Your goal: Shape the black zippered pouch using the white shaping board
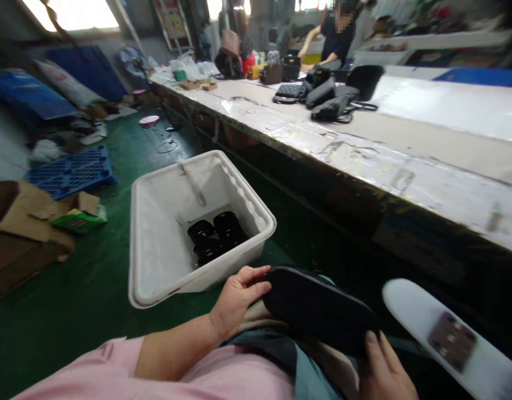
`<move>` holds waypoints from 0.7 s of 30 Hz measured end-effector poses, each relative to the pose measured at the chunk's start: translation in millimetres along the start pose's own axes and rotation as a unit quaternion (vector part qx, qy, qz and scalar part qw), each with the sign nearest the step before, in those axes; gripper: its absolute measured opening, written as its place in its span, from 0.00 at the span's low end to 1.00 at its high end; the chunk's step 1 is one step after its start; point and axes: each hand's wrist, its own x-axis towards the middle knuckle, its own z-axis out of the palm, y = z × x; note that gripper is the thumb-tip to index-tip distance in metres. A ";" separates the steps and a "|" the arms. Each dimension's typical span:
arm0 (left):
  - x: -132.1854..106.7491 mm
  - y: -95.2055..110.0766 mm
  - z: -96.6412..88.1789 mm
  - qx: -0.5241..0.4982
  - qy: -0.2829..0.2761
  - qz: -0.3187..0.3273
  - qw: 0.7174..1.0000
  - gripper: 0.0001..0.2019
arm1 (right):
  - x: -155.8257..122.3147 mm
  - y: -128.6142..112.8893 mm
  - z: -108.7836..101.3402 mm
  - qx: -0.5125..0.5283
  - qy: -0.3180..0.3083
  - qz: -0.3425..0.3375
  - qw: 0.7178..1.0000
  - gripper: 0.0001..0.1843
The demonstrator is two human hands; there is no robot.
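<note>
The left forearm is extended across the lap from the pink sleeve [109, 361], and the left hand [237, 300] is turned inward, close to the near edge of the white tub [172, 166]. The right hand [387, 366] is held lower and farther right, beside the white arm-like surface [418, 316]. Markings on the green carton [81, 219] are too blurred to be read. The left end of a flat, elongated black piece [318, 311] is pinched between the left hand's digits, which are nearly closed on it. The right end is gripped by the right hand, with a digit laid on the upper face; the other fingers are partly hidden. The piece is held over the lap, sloping down to the right, outside the tub's near right corner. Several black items [218, 236] are lying inside the tub, toward its near edge. A brown piece [451, 340] is carried on the white arm-like surface, between its long edges.
</note>
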 end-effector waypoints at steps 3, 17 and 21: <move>1.1 -13.2 -10.5 -0.017 0.018 -0.065 0.998 0.20 | 0.0 -28.7 13.9 -0.044 0.100 0.114 0.987 0.34; 0.3 -38.6 -20.9 0.052 -0.207 -0.189 0.959 0.40 | 18.9 -69.7 10.7 0.045 0.109 -0.071 0.991 0.20; 11.7 -50.9 -15.8 0.138 -0.225 -0.109 0.958 0.39 | 25.8 -69.0 3.1 0.025 0.115 -0.085 0.989 0.15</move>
